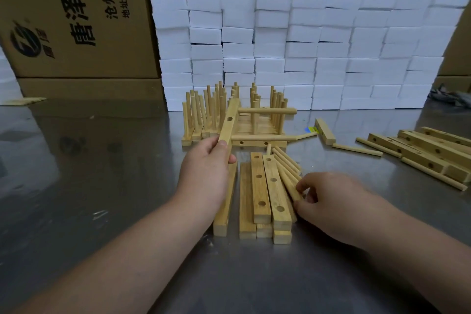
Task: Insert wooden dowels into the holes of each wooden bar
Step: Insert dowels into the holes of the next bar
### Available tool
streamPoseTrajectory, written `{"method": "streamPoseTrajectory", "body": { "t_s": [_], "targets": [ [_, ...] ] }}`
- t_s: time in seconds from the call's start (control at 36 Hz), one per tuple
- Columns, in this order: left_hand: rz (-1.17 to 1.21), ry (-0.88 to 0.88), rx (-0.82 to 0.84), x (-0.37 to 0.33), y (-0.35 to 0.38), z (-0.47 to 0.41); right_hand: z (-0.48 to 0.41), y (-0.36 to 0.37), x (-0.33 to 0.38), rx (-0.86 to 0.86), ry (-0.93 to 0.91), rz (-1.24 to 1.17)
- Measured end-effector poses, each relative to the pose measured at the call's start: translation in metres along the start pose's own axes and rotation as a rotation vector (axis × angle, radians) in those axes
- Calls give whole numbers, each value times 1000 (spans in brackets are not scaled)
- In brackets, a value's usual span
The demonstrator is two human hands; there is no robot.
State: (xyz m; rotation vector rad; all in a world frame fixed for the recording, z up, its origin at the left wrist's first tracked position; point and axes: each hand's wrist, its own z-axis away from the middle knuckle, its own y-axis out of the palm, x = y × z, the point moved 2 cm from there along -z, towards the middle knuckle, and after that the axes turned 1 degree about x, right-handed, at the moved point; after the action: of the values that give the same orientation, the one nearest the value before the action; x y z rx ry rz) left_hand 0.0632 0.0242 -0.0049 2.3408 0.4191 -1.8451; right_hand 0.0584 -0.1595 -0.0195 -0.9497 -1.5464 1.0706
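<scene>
My left hand (204, 173) grips the near end of a wooden bar (230, 120) with holes in its face, holding it tilted up off the table. Two dowels (267, 111) stick out sideways from it to the right. My right hand (328, 199) pinches the near end of a loose dowel (289, 181) from a small bundle beside several flat bars (260, 186) with empty holes. Behind, finished bars (204, 115) stand in rows with dowels pointing up.
A steel table (102, 160) carries everything. More bars and dowels (428, 153) lie at the right, with a single bar (325, 131) near them. A wall of white foam blocks (305, 46) and cardboard boxes (76, 20) closes the back.
</scene>
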Motion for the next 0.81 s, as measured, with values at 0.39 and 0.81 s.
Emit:
{"method": "streamPoseTrajectory", "body": {
  "t_s": [0.39, 0.81],
  "targets": [
    [438, -151, 80, -2, 4, -3, -3, -8, 4, -95, 38, 314],
    [432, -166, 148, -3, 11, 1, 25, -24, 32, -415, -415, -101]
  ]
}}
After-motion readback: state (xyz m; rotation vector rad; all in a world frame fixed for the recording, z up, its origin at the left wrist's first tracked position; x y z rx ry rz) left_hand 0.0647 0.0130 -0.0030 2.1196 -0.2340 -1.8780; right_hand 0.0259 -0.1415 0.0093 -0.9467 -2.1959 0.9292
